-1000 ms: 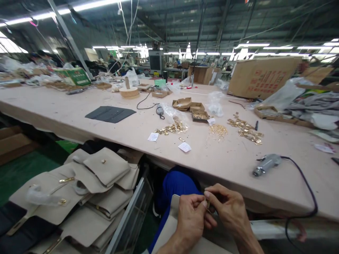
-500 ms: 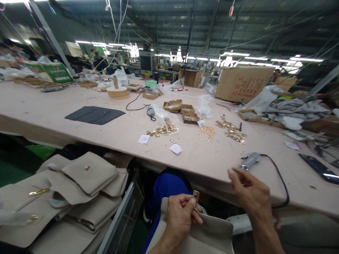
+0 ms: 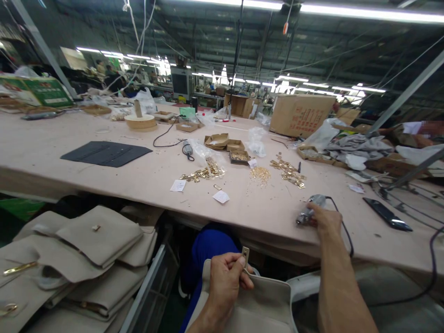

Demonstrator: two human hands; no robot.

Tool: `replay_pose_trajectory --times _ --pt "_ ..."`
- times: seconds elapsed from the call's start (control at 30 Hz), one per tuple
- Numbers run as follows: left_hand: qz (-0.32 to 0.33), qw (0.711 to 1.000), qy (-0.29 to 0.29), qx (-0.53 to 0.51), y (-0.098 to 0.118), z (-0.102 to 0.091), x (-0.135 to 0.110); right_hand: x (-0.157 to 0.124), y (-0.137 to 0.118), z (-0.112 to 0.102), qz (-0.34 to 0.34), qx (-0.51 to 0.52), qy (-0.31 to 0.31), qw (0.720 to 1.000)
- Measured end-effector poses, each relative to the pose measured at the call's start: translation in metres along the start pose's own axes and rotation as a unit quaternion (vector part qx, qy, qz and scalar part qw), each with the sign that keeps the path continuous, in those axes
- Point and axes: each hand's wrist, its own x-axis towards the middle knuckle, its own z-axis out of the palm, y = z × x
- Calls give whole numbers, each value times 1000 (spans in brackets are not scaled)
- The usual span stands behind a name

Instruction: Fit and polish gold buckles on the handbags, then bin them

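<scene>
My left hand [image 3: 227, 277] pinches the edge of a beige bag [image 3: 267, 300] on my lap. A gold metal plate [image 3: 245, 255] with holes stands up at that edge, by my thumb and forefinger. Over the table's front edge, my right hand [image 3: 324, 219] has its fingers around a small grey corded power tool [image 3: 305, 213], which still lies on the tabletop. Its exact kind cannot be made out. Gold clasp plates [image 3: 289, 172] and a scatter of tiny gold pieces [image 3: 260, 175] lie farther back on the table.
A pile of beige bags [image 3: 97, 236] with gold fittings sits at lower left, beside a grey crate [image 3: 147, 286]. On the pink table [image 3: 132, 182] are a black sheet [image 3: 106, 153], small cardboard trays [image 3: 217, 140] and a phone [image 3: 386, 213]. A large carton [image 3: 301, 115] stands behind.
My right hand has moved forward onto the grey power tool and closed around it. My left hand keeps its pinch on the bag. The whole view has shifted slightly.
</scene>
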Motion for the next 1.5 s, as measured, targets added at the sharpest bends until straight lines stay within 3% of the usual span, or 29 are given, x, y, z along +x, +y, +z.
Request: replay_pose_trajectory --times 0.13,0.2,0.3,0.37,0.5,0.7,1.0,1.17,1.5 --pt "-3 1000 -1 5 1 -1 0 -5 -7 -12 58 171 -86 980" --pt "-1 1000 -12 5 1 -1 0 -9 -14 -14 78 312 -150 935" --pt "1 1000 -21 13 1 -2 0 -20 -29 -5 119 482 -212 842" --pt "2 999 -23 23 0 -2 1 -29 -39 9 137 512 -207 823" --pt "-2 1000 -13 16 -5 0 5 -49 -52 48 147 516 -173 826" --pt "2 1000 3 22 -10 -1 7 -68 -52 95 146 522 -127 830" --pt "-10 1000 6 12 1 1 3 -47 -54 138 143 495 -2 857" --pt "-19 1000 6 9 -3 1 7 -43 -51 154 163 491 23 855" --pt "-32 999 -2 6 -1 1 10 -40 -49 157 186 499 19 846"
